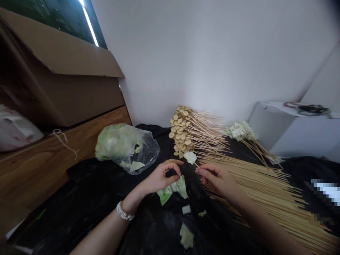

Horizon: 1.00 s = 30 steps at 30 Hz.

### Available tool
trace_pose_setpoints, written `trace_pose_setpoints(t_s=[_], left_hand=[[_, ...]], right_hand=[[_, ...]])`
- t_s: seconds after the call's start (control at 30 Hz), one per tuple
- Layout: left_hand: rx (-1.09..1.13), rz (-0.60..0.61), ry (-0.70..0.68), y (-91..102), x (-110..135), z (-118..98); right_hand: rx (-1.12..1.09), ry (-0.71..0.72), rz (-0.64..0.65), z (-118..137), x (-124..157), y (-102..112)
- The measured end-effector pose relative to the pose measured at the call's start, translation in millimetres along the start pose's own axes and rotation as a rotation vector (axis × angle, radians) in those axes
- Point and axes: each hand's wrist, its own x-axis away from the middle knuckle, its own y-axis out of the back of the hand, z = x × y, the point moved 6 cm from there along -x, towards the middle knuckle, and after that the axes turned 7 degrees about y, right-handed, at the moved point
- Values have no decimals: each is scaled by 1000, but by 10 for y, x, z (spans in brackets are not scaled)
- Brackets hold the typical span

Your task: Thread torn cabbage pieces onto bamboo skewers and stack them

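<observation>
My right hand (212, 176) pinches a thin bamboo skewer (197, 165) with a pale cabbage piece (190, 157) on its tip. Thumb and index finger of my left hand (166, 174) are pinched together at the upper edge of a green-white cabbage leaf piece (182, 187). More leaf lies below that hand, partly overlapping, so single pieces are hard to tell apart. Nearer to me on the black plastic sheet (148, 226) are a small white cabbage piece (186, 209), a green scrap (202, 213) and a larger pale piece (186, 236).
Cabbage fills a clear plastic bag (127, 147) at left. Skewered potato-like slices (182, 129) are stacked by the wall. Many bare skewers (260, 180) spread at right, with finished cabbage skewers (241, 131) behind. A cardboard box (79, 95) and a white box (297, 131) flank the space.
</observation>
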Motion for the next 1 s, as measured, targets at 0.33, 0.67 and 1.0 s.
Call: trace_pose_setpoints(t_s=[0.33,0.67,1.0], left_hand=[[-273,181,-76,-304,69,11],[-18,-57,-55,10,-13,2],[741,-190,232,59,-55,299]], right_hand=[[-46,-38,12,-43,5,-34],[-76,-62,-10,-42,-3,27],[-108,-78,-4,-32,-10,22]])
